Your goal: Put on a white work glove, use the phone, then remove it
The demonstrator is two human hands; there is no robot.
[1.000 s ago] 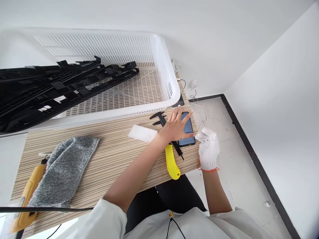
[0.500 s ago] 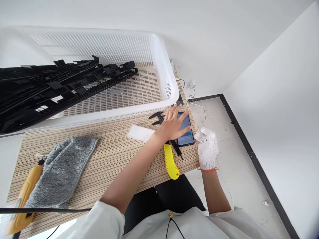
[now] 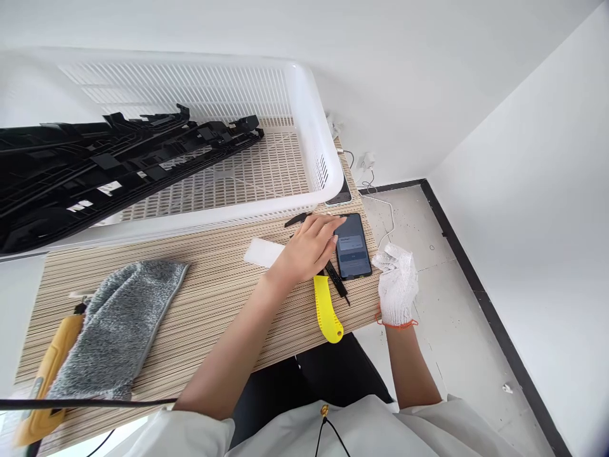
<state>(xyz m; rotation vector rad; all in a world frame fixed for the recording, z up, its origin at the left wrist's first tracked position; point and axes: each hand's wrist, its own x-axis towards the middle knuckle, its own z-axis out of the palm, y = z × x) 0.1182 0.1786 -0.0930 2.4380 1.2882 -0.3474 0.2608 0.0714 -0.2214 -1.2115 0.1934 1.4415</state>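
Nearest, 1 smooth black cable runs in front of 1 amber plastic tool, long and rounded, at the left end of the striped, wood-look table. Just beside the tool lies 1 grey cloth, fleecy and flecked. Toward the right, 1 curved yellow handle of plastic, ribbed along its edge and pierced by 1 hole, points to the near edge. The right hand, in 1 white knitted glove with an orange-thread cuff, is at the table's right edge, fingers bent; I cannot tell whether it holds anything. The bare left hand is narrow, fingers together and bent, its grip unclear, partly covering 1 slim black caliper. Just right of its fingertips lies the flat glass phone, screen lit, corners rounded. 1 thin white card sits left of that hand. Farther off, another phone, making 2, adjoins 1 slatted white plastic basket, which holds at least 2 long, ribbed black mouldings.
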